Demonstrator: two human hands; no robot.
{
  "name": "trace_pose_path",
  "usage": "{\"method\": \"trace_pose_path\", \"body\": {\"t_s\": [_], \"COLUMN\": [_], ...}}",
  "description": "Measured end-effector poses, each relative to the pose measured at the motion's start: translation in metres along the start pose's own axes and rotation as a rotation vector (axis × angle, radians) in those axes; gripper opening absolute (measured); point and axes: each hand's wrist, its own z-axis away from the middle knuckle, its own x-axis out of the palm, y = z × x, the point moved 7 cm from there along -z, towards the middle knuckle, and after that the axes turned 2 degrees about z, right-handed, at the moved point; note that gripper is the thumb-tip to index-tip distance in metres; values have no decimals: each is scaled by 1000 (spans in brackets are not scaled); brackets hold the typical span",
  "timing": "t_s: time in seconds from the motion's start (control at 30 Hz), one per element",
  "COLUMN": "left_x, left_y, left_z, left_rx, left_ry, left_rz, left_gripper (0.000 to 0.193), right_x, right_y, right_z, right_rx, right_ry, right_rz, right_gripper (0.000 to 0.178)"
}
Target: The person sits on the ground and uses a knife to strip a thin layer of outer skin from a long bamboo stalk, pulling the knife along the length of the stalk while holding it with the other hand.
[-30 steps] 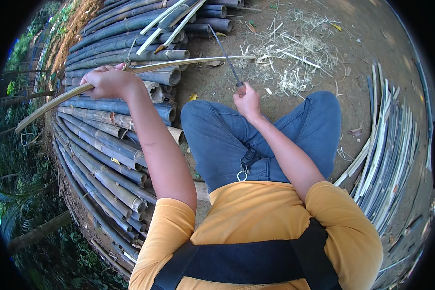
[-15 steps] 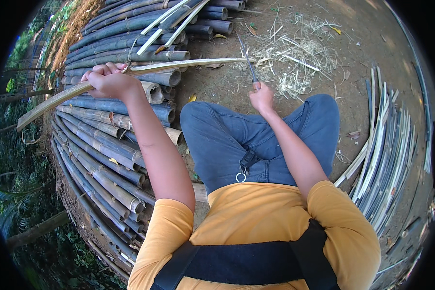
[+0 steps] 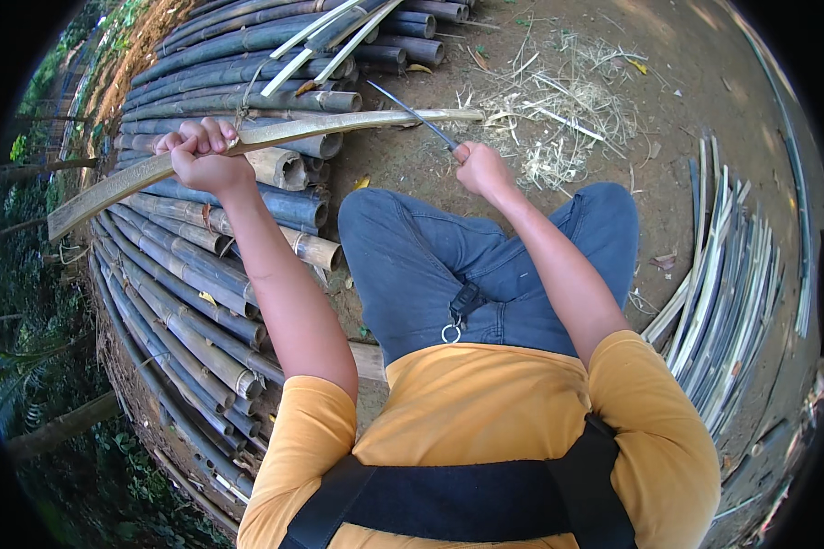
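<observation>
Holding a bamboo strip [image 3: 330, 123] in the left hand [image 3: 203, 157], a knife [image 3: 389, 96] in the right hand [image 3: 482, 170]!
Gripping the strip tight on the left, over the pile of bamboo poles [image 3: 211, 105], and reaching it rightward toward the pale shavings [image 3: 558, 163] on the ground [image 3: 687, 188]; clasping the knife in the closed right hand, pointing it far left across the strip, whether touching, cannot tell; working with a spread of thin strips [image 3: 719, 311] lying well apart on the near right.
</observation>
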Motion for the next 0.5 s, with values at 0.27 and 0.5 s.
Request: {"method": "trace_pose_path", "body": {"t_s": [0.27,0.5], "left_x": [-8,-22], "left_y": [-2,0], "left_z": [7,10], "left_rx": [5,-3], "left_ry": [60,29], "left_rz": [53,48], "left_gripper": [14,13], "right_x": [18,5], "right_y": [-4,-21], "right_z": [21,18], "right_rx": [-90,-77], "right_ry": [101,86], "right_rz": [12,199], "right_gripper": [21,25]}}
